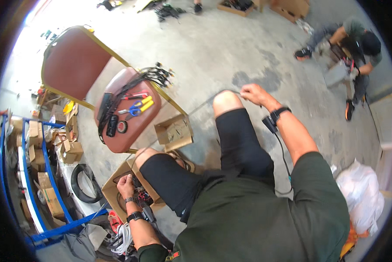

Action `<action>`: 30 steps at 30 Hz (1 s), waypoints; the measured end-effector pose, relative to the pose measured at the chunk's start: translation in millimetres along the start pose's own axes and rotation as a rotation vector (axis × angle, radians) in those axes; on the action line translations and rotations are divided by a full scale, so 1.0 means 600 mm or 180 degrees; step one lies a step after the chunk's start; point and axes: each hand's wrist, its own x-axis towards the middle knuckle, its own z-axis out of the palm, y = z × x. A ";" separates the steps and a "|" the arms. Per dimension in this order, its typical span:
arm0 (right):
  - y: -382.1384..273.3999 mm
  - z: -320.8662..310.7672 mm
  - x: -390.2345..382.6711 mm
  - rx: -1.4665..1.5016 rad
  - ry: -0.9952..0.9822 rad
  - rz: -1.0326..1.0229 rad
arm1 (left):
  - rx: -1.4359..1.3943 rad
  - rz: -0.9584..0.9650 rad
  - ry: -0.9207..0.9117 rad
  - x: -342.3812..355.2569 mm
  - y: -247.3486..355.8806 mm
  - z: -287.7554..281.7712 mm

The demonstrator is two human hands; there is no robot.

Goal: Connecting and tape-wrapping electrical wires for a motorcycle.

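A thin dark cable [204, 103] runs slantwise across my knees, stretched between my two hands. My right hand [253, 94], beyond my right knee, pinches one end with its fingers closed. Above an open cardboard box [112, 188] with tangled wires in it, my left hand [126, 187] is closed on the other end. On the seat of a brown chair [137, 124] ahead lie blue-handled scissors [135, 108], yellow-handled pliers [147, 104], a red-handled tool [135, 96], a roll of black tape [122, 127] and a bundle of black cables [154, 75].
A small cardboard box [183, 142] stands between the chair and my knees. Blue shelving [56, 174] with cartons is on the left. At far right a person [357, 56] sits handling a grey box [338, 75]. A white plastic bag [361, 192] lies by my right side.
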 end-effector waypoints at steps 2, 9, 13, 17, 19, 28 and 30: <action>0.042 -0.014 0.001 0.0193 0.0092 -0.0105 | -0.0146 0.0085 0.0133 0.012 0.006 0.004; -0.056 -0.053 0.017 0.1222 0.0857 0.0585 | -0.0502 0.0209 0.0221 -0.012 0.178 -0.001; -0.132 -0.034 0.036 0.1915 0.0532 0.0209 | -0.1701 0.0663 0.0079 -0.030 0.278 0.029; -0.224 0.019 0.018 0.2179 0.0206 -0.0192 | -0.2645 0.0745 -0.0288 -0.082 0.366 0.096; -0.267 0.059 -0.002 0.2276 -0.0014 -0.0300 | -0.2748 0.0622 -0.0587 -0.111 0.371 0.141; -0.284 0.239 -0.098 0.3582 -0.1731 0.0440 | -0.2142 0.0105 -0.2398 -0.212 0.293 0.309; -0.282 0.252 -0.113 0.4017 -0.1481 0.0710 | -0.2113 0.0037 -0.2557 -0.226 0.272 0.320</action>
